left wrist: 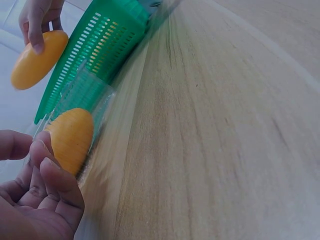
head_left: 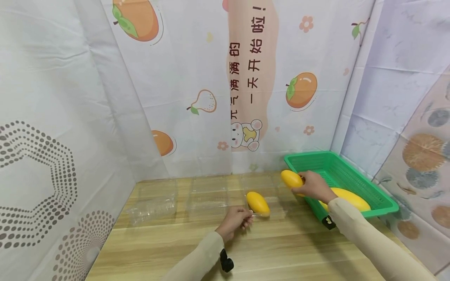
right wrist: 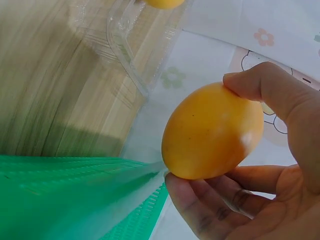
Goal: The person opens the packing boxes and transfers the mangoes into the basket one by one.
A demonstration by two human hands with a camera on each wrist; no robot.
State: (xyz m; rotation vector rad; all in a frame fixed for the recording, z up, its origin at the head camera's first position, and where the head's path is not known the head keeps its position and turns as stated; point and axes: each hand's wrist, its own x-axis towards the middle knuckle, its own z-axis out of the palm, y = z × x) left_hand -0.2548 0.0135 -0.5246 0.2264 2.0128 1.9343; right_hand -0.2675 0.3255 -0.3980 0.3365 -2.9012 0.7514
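My right hand (head_left: 314, 186) grips a yellow mango (head_left: 291, 178) just left of the green basket's rim. In the right wrist view the thumb lies on top of this mango (right wrist: 212, 132) and the fingers are beneath it. A second mango (head_left: 258, 203) lies in the rightmost clear plastic clamshell box (head_left: 260, 181), whose lid is raised. My left hand (head_left: 234, 220) pinches the near edge of that box between thumb and fingers. The left wrist view shows the left fingers (left wrist: 52, 170) in front of the mango in the box, partly hiding it.
The green basket (head_left: 351, 168) stands at the right, with more yellow fruit (head_left: 351, 199) in it, partly behind the right arm. Two other clear boxes (head_left: 209, 201) stand to the left on the wooden table (head_left: 274, 249). Printed cloth (head_left: 197, 148) hangs behind and at both sides.
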